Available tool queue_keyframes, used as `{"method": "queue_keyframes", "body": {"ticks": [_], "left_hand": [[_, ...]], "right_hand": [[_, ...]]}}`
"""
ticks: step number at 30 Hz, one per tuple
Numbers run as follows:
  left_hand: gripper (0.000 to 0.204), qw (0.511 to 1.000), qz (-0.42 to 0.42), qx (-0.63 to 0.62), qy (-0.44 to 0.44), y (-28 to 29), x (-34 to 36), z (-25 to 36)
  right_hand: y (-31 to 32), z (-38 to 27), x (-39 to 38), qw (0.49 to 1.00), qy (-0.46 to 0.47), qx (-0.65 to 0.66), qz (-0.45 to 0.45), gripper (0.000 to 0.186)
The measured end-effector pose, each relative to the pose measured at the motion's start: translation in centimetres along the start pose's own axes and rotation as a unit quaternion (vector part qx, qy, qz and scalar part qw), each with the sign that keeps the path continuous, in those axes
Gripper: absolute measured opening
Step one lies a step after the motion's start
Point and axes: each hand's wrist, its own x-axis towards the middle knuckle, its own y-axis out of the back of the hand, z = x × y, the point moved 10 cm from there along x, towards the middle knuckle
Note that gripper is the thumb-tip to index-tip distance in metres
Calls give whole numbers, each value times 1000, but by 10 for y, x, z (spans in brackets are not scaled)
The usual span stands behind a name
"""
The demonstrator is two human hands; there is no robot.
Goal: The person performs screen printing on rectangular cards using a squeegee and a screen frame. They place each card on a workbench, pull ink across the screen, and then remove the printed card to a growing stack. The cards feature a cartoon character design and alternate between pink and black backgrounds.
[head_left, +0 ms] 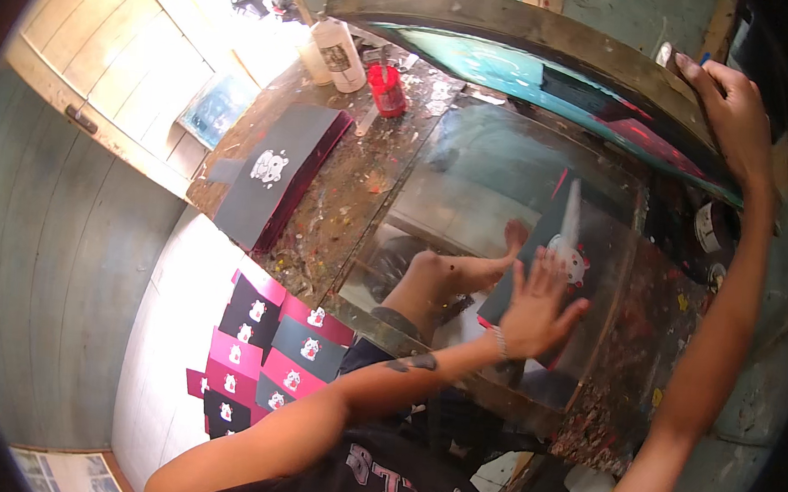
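My left hand (541,302) rests open, fingers spread, over a dark card (519,287) bearing a white animal print, at the glass panel (385,236) in the middle of the bench. A pale translucent strip lies across the card's upper part. Through the glass my bare leg shows. At the upper right my right hand (724,104) grips the wooden edge of a raised screen frame (483,13), which has a teal, streaked mesh. A stack of dark printed cards (276,172) with pink edges lies to the left of the glass.
The paint-spattered bench (321,250) holds bottles (338,59) and a red tub (386,95) at the back; a can (713,227) sits right. Several pink and dark printed sheets (263,356) lie on the floor at lower left. A wooden door (105,61) stands left.
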Motion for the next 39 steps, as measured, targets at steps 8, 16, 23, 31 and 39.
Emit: {"method": "queue_keyframes", "body": {"ticks": [8,16,23,31,39], "left_hand": [[48,939,-130,-318,10,-13,61,96],[73,938,76,281,-186,220,49,81],[45,962,-72,224,-137,114,-28,-42],[38,949,-144,250,-128,91,-36,-59],[38,947,-154,257,-116,90,-37,-64]], "right_hand": [[-6,-1,-1,993,96,56,26,68],[-20,-48,-155,986,100,-46,125,62],[-137,-67,-306,994,85,7,-74,49],[-216,1,-234,938,-48,109,-326,39],[-180,-31,-277,984,18,47,-171,35]]}}
